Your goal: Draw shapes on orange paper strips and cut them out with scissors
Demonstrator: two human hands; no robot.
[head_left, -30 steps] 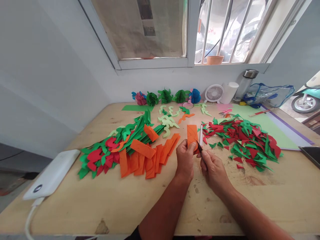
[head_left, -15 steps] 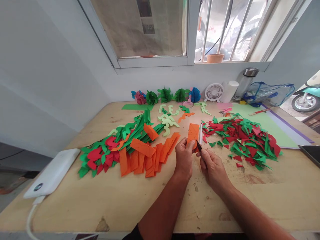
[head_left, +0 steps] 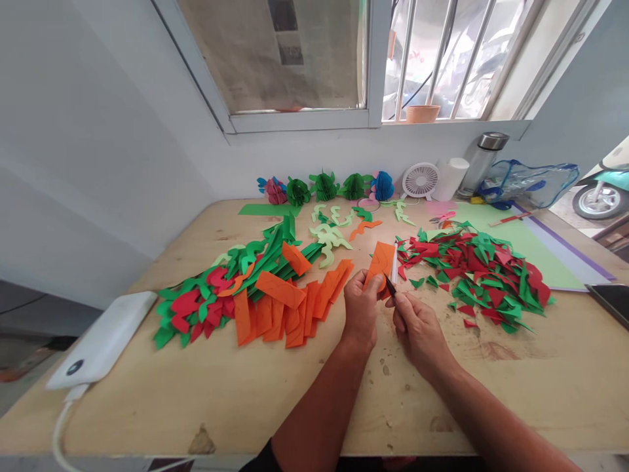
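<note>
My left hand (head_left: 362, 305) pinches the lower end of an orange paper strip (head_left: 381, 259) that has lines drawn on it. In my right hand (head_left: 414, 326) is a small dark-bladed tool, seemingly scissors (head_left: 390, 286), its blades at the strip's lower right edge. Beyond the hands a thin white stick (head_left: 394, 262) lies on the wooden table (head_left: 275, 406). Left of my hands are several orange strips (head_left: 280, 293), next to green strips (head_left: 282, 252) and red and green cut shapes (head_left: 196, 308). A heap of red and green scraps (head_left: 484, 272) is on the right.
Along the wall stand green paper figures (head_left: 324, 187), a white fan (head_left: 420, 180), a white roll (head_left: 451, 179), a glass bottle (head_left: 484, 164) and a clear bag (head_left: 533, 183). A white power bank (head_left: 103, 341) with a cable lies left; a dark phone (head_left: 612, 303) lies right.
The orange strip has tilted slightly, its top leaning a little to the right. Both hands stay in nearly the same place and keep their grips.
</note>
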